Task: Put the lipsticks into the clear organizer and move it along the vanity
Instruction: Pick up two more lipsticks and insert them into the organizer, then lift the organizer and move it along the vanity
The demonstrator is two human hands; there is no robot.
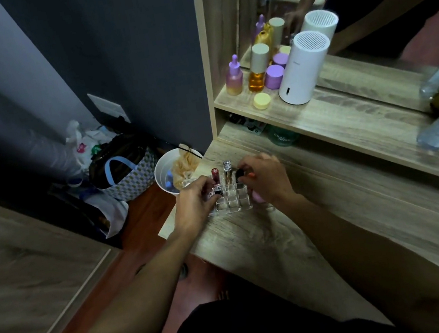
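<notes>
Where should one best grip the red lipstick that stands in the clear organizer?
Grip the red lipstick by its upper half, from above. It stands upright in the clear organizer, whose walls enclose its base; only the top is exposed.

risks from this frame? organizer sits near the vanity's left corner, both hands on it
1. The clear acrylic grid organizer sits close to the wooden vanity top's left edge, above the white plastic bin; a leftward slide could tip it off.
2. The red-capped lipstick and clear-capped lipstick stand tall in their cells; a jerky push could topple them.
3. The right hand also pinches a black-capped tube, so its grip on the organizer looks partial. The left hand covers the other side.
</notes>
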